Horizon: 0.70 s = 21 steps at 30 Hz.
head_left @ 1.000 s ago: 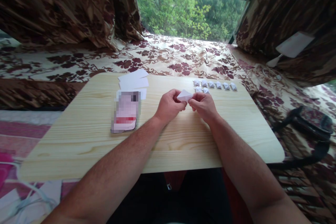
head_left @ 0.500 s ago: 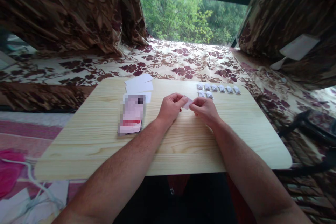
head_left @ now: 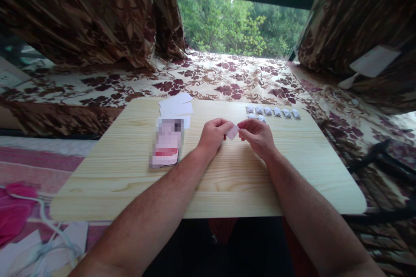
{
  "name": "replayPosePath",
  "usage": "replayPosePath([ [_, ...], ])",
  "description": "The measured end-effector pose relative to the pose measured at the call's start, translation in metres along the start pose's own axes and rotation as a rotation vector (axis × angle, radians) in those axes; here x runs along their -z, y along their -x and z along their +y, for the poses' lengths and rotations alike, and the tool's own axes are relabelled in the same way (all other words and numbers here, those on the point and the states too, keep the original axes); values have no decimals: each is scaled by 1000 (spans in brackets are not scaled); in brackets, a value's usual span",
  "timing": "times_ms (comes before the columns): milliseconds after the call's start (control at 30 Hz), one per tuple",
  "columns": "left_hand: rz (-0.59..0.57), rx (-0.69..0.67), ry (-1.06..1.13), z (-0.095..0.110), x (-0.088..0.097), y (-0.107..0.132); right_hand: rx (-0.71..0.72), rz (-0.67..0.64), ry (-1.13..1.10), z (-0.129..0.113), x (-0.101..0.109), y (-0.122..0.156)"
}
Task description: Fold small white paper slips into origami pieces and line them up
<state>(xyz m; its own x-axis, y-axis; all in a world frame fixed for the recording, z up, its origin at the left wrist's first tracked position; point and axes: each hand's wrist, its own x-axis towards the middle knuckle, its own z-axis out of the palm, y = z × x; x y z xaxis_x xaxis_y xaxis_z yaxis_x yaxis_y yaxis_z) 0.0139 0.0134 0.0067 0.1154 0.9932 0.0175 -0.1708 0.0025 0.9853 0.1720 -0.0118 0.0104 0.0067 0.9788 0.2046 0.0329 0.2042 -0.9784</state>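
Note:
Between my two hands, over the middle of the table, is a small white piece of folded paper (head_left: 232, 132). My left hand (head_left: 212, 135) pinches its left side between thumb and fingers. At the paper's right corner are the curled fingertips of my right hand (head_left: 259, 136), closed on the edge. Just beyond the right hand, several small white folded paper pieces (head_left: 268, 111) with raised centres stand in a row, and a second, shorter row (head_left: 261, 119) lies nearer, partly behind that hand.
Flat white paper strips (head_left: 176, 107) lie at the table's back left, with a pixelated phone (head_left: 166, 143) before them. The pale wooden table (head_left: 107, 173) has rounded corners. Behind it is a flower-patterned ledge (head_left: 224, 73); a white lamp (head_left: 373, 60) stands on the right.
The view has shifted slightly, so the table and things on it sit a little further right. The paper between my hands has turned and shows more of its face.

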Motion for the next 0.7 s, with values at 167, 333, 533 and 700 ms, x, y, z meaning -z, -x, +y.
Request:
replayPosePath([
  [167,-10,9,-10,0,0,0,36,-8,-26,5,0,0],
  [333,-50,16,-55,-2,1,0,65,-42,-27,5,0,1],
  [533,-91,-3,-167,1,0,2,108,-78,-31,1,2,0],
  [700,-120,13,-181,-2,1,2,94,-145,10,3,8,-2],
])
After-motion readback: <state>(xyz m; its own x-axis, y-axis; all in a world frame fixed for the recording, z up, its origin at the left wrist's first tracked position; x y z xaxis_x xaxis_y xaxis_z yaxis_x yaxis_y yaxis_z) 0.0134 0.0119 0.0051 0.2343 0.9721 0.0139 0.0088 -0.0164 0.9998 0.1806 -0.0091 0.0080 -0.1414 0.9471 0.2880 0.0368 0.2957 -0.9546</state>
